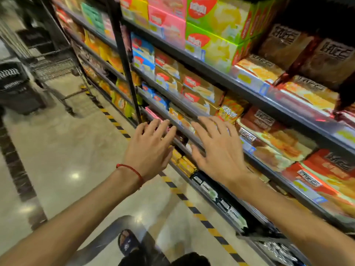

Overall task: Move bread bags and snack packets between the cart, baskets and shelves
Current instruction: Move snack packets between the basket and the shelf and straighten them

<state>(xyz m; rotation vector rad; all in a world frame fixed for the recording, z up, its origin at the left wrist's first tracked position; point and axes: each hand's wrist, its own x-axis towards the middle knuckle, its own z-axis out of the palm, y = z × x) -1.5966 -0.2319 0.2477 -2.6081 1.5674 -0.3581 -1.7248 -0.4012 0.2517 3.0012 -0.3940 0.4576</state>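
1. Both hands reach out with fingers spread and hold nothing: my left hand [151,150], red string [132,170] at the wrist, and my right hand [219,152]
2. Just beyond my fingertips, snack packets [232,110] fill the shelves [184,108]
3. Far left down the aisle, the wire cart [51,68] stands well apart

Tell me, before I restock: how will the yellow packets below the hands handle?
The yellow packets look like glossy film wraps: probably light, crinkly, slightly slippery. They sit packed side by side at the shelf edge, so pulling one may drag neighbours.
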